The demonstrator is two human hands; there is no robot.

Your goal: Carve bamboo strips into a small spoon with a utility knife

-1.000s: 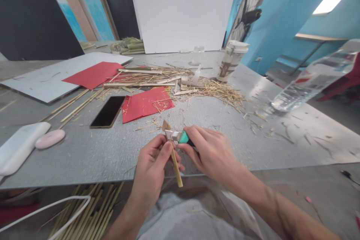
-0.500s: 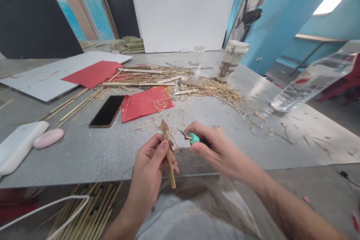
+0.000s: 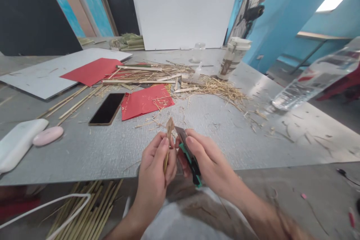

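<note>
My left hand (image 3: 157, 161) is closed around a flat tan strip of straw or reed (image 3: 169, 127), its pointed tip standing up above the fingers. In my right hand (image 3: 206, 157) is a green and black utility knife (image 3: 190, 161), gripped with the thumb along it. The knife's grey blade sticks out at the top and comes close to the strip's upper end; whether it touches I cannot tell. Both hands are side by side over the table's near edge. The lower part of the strip is partly hidden by my left fingers.
Red paper (image 3: 147, 103) and a phone (image 3: 107, 109) lie beyond my hands. Straw scraps (image 3: 222, 88) spread across the grey table (image 3: 84, 157). A lidded cup (image 3: 234, 58) and a plastic bottle (image 3: 312, 77) stand at right. A white case (image 3: 22, 142) lies left; stalks (image 3: 84, 210) are below the edge.
My right hand has turned and moved left toward my left hand, bringing the knife blade beside the strip's tip. The strip has tilted slightly, its tip shifting right.
</note>
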